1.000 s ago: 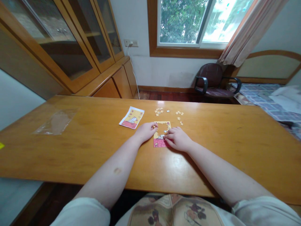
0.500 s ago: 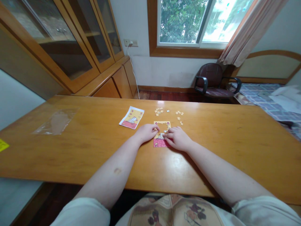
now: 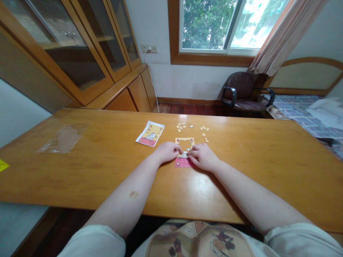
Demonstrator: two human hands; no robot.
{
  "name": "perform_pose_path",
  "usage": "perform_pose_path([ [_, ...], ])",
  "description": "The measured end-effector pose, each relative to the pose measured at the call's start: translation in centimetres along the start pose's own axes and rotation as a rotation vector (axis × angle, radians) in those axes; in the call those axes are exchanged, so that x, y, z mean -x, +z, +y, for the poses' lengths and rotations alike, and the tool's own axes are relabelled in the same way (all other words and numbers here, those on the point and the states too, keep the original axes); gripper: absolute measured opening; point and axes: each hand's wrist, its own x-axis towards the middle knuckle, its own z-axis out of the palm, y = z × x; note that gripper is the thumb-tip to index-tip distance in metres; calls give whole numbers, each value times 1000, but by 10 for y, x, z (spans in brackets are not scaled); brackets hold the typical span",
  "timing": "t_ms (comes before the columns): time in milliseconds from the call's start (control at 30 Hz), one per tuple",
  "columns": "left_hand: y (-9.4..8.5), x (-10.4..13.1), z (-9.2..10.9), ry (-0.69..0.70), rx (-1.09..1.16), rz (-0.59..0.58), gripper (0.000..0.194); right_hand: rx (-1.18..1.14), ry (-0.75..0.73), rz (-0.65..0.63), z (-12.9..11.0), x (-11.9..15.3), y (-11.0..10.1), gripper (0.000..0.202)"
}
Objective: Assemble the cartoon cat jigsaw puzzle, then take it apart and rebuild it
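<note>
A partly assembled jigsaw puzzle [image 3: 184, 163] lies on the table, its lower rows pink, with a yellow border framing a gap in its upper middle. My left hand [image 3: 168, 151] rests at the puzzle's left edge, fingers curled closed over a white-patterned part. From the right, my right hand [image 3: 203, 157] reaches over the puzzle, thumb and fingers drawn together at the same row. Whatever either hand's fingertips grip is too small to make out. One loose piece [image 3: 188, 149] sits in the gap near my right fingertips.
Behind the puzzle lie several loose pieces [image 3: 180, 126], with others [image 3: 204, 128] farther right. A picture sheet [image 3: 150, 134] with a matching design is to the left. A clear plastic bag [image 3: 65, 139] lies at the far left of the wooden table [image 3: 107, 171].
My left hand has shifted slightly down toward the puzzle's middle row. My right fingers have drawn back a little to the right, showing more of the white-patterned pieces.
</note>
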Motion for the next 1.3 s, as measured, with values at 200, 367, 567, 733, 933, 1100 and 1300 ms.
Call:
perform_pose_path([
  [200,1,0,-1,17,-5,-5,30,-1,22,9,0,0,-1,28],
  [367,3,-1,-4,23,19,-20,33,-4,23,15,0,0,-1,28],
  [567,3,0,-4,57,-5,-48,33,-8,23,-7,0,0,-1,29],
  [733,3,0,-5,58,-15,-53,33,-8,34,-33,-2,-1,-3,31],
  [933,5,-1,-6,57,-8,-47,33,-4,41,-41,-2,-1,-3,32],
  [1100,4,-1,-5,56,-5,-56,34,-6,32,-45,-3,-1,-2,32],
  [1300,5,0,-5,52,-31,-60,34,-20,41,-57,-4,-2,-2,31],
])
